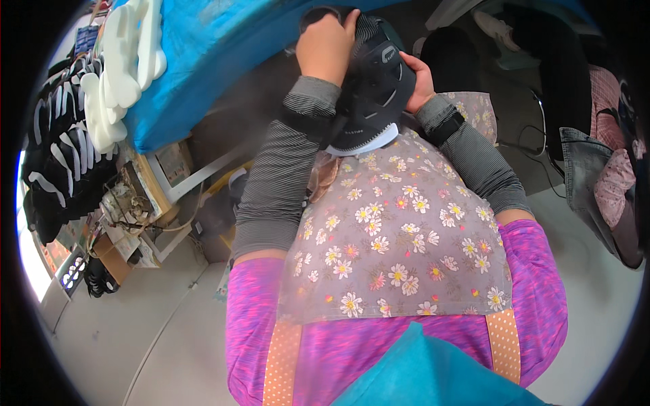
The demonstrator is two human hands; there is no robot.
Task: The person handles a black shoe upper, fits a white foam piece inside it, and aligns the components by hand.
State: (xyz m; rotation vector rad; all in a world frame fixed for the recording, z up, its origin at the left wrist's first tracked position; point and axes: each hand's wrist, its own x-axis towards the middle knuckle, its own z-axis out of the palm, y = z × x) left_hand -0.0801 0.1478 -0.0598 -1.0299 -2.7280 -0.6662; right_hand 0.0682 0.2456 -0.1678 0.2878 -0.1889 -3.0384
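Note:
A black shoe upper [374, 88] with grey trim is held up in front of my apron, toe end down. A white strip [365, 141] with a jagged edge shows along its toe. My left hand [326, 46] is closed on the collar end at the top, its thumb up and its other fingertips partly hidden by the shoe upper. My right hand [418, 82] grips the opposite side, thumb along the edge, fingers mostly out of sight behind it.
A blue-covered table [203, 61] stands ahead and left, with white foot-shaped pieces [122, 74] at its edge. Black shoe parts [68, 149] with white pieces hang at far left. A wooden-framed stand with wires [135, 196] is below. At right sits another person [602, 115]; a cable [531, 145] lies near.

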